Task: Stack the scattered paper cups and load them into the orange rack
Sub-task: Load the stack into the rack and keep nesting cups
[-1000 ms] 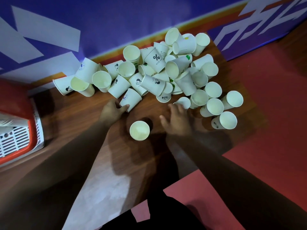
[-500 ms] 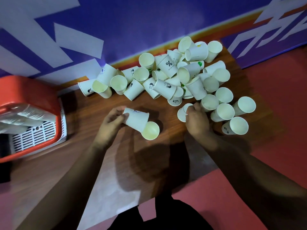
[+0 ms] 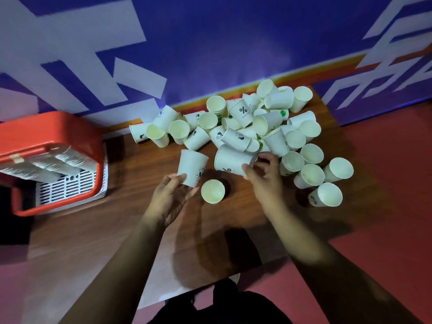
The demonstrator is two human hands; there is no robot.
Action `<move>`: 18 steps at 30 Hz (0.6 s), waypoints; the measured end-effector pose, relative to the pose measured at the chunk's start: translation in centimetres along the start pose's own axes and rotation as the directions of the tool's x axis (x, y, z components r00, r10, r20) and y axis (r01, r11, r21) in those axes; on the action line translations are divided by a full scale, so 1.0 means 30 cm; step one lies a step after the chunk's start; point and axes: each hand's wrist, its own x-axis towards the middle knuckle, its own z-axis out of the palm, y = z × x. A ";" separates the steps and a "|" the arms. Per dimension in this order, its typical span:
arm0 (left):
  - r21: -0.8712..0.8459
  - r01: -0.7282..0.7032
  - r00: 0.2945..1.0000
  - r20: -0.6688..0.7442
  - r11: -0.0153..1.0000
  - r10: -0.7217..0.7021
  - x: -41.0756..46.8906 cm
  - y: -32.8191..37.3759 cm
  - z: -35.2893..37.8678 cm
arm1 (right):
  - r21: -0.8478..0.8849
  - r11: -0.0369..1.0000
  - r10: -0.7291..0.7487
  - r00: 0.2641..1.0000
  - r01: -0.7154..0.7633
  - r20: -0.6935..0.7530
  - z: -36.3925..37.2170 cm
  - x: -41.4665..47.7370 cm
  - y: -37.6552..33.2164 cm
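Rack point(image 3: 55, 134), orange, at far left, at left end of table point(image 3: 98, 232), near blue-and-white banner point(image 3: 210, 43). Holds stacks of cups point(image 3: 44, 166) laid on their sides across upper part; shows white slatted floor point(image 3: 70, 187) in lower part.

Left hand point(image 3: 170, 198), right of rack and well apart from it, palm turned up. Pinches narrow base of left cup point(image 3: 191, 167) between thumb and fingers. Left cup raised off table, mouth pointing away toward pile, dark print on side facing right.

Standing cup point(image 3: 212, 191), upright on table, mouth up, between both hands. Sits just beside left fingertips; contact cannot be told. Casts dark shadow to its right.

Right hand point(image 3: 264, 181), back of hand up, fingers curled round narrow end of right cup point(image 3: 231, 160). Right cup on its side, mouth facing left, percent mark on lower wall, just in front of pile.

Pile point(image 3: 245, 122) of loose cups, spread from behind left cup to right end of table, along banner. Mostly tipped over, some lying on others; several with small dark or green prints, one with a percent mark and lettering too blurred to read.

Group of five cups point(image 3: 312, 175), at right edge of pile, mouths tilted toward camera, just right of right hand. Red floor point(image 3: 385, 183) beyond table at right.
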 end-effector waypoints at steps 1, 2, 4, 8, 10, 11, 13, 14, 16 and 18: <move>0.010 -0.002 1.000 -0.006 1.000 0.002 -0.009 -0.003 0.002 | 0.114 0.992 0.043 0.999 -0.046 0.022 0.012 -0.015 -0.010; 0.021 -0.012 1.000 -0.013 1.000 0.012 -0.018 -0.004 0.003 | 0.182 0.980 0.066 0.996 -0.075 0.055 0.023 -0.029 -0.016; 0.049 -0.043 0.999 0.006 0.998 0.042 -0.040 -0.002 0.002 | 0.207 0.973 0.076 0.988 -0.102 0.134 0.050 -0.055 -0.027; 0.190 -0.074 0.989 0.142 0.979 0.047 -0.091 0.031 -0.032 | 0.068 0.988 0.117 0.959 -0.139 0.259 0.115 -0.108 -0.051; 0.233 -0.106 0.981 0.186 0.967 0.062 -0.109 0.052 -0.055 | -0.057 0.990 0.141 0.947 -0.130 0.289 0.146 -0.129 -0.052; 0.236 -0.120 0.978 0.193 0.964 0.074 -0.117 0.068 -0.069 | -0.106 0.987 0.151 0.942 -0.124 0.301 0.168 -0.144 -0.055; 0.269 -0.146 0.974 0.205 0.952 0.092 -0.124 0.092 -0.092 | -0.177 0.978 0.164 0.936 -0.112 0.311 0.204 -0.167 -0.057; 0.306 -0.162 0.971 0.217 0.938 0.097 -0.128 0.104 -0.104 | -0.206 0.974 0.157 0.936 -0.095 0.315 0.223 -0.180 -0.061; 0.389 -0.191 0.965 0.241 0.901 0.101 -0.132 0.124 -0.132 | -0.259 0.964 0.150 0.937 -0.067 0.315 0.260 -0.200 -0.065; 0.432 -0.213 0.960 0.261 0.876 0.105 -0.135 0.144 -0.156 | -0.303 0.952 0.131 0.937 -0.028 0.324 0.288 -0.215 -0.063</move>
